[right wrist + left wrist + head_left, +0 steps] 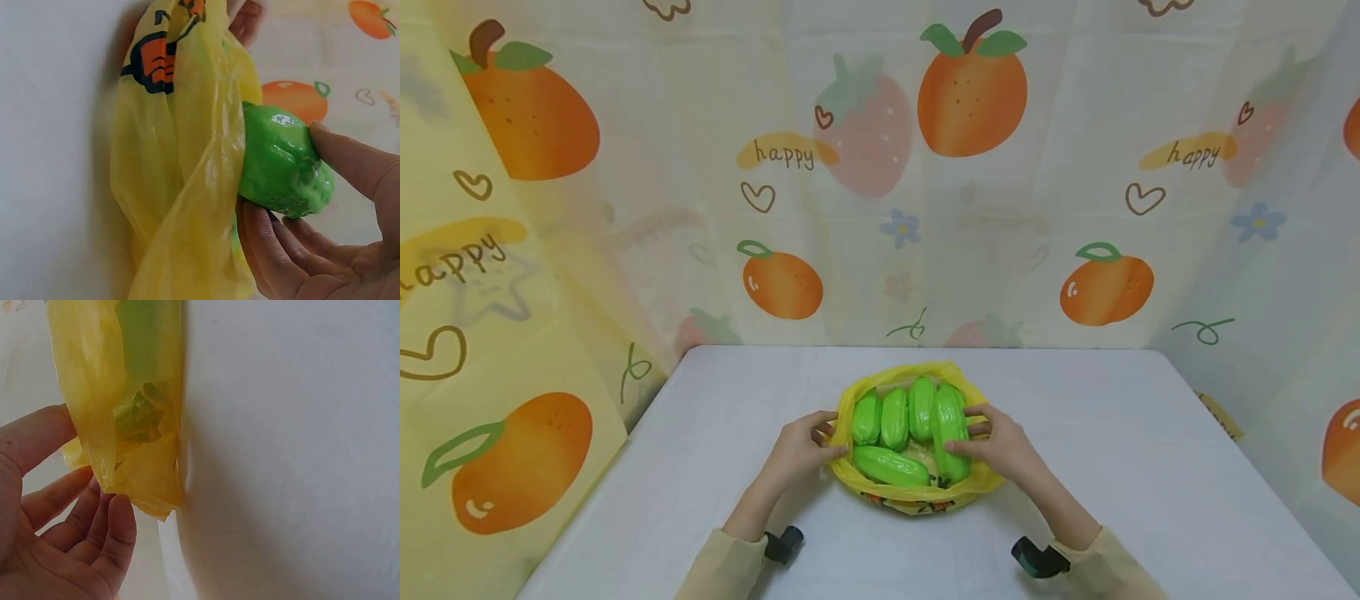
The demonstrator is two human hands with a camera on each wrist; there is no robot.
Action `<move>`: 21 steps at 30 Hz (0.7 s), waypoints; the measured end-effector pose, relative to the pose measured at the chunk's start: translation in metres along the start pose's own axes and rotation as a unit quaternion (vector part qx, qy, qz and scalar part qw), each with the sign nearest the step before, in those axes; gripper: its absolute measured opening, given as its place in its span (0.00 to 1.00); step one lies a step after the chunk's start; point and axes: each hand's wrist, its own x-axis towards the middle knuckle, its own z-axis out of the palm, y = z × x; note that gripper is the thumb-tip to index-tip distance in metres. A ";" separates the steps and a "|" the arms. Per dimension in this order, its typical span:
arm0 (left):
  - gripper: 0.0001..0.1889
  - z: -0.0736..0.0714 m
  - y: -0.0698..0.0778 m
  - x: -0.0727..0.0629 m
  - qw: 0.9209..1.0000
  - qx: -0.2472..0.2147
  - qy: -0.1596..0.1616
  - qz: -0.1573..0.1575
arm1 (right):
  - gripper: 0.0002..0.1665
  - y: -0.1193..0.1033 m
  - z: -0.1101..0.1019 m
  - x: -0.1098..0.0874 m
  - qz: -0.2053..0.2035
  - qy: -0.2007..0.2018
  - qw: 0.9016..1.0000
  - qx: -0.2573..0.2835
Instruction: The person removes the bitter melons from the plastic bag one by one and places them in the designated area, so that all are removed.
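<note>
Above the table [1090,425], a held packet [950,414] runs front to back.

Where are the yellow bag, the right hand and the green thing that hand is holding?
Yellow bag [181,162]: right wrist view, its side wall.
Right hand [1004,442]: head view, back of the hand.
Green thing [279,159]: right wrist view, its exposed end.

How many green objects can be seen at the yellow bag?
At least 5 green objects: one in the right hand, three side by side left of it, one crosswise near the front of the yellow bag. More may be hidden underneath.
</note>
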 end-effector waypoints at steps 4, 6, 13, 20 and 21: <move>0.30 0.000 0.000 0.000 1.000 0.002 -0.001 -0.002 | 0.43 -0.002 -0.007 -0.001 0.000 -0.002 1.000 0.006; 0.30 0.000 0.000 0.000 1.000 0.003 -0.001 -0.003 | 0.43 -0.002 -0.010 -0.001 0.000 -0.002 1.000 0.008; 0.30 0.000 0.000 -0.001 1.000 0.002 -0.001 0.005 | 0.43 -0.004 -0.017 -0.002 -0.001 0.002 1.000 0.006; 0.30 -0.001 0.000 -0.002 1.000 0.003 -0.004 0.006 | 0.44 -0.007 -0.024 -0.004 -0.001 0.006 1.000 0.003; 0.30 -0.001 0.000 -0.002 1.000 0.004 -0.003 0.008 | 0.45 -0.007 -0.025 -0.004 -0.001 0.007 1.000 0.004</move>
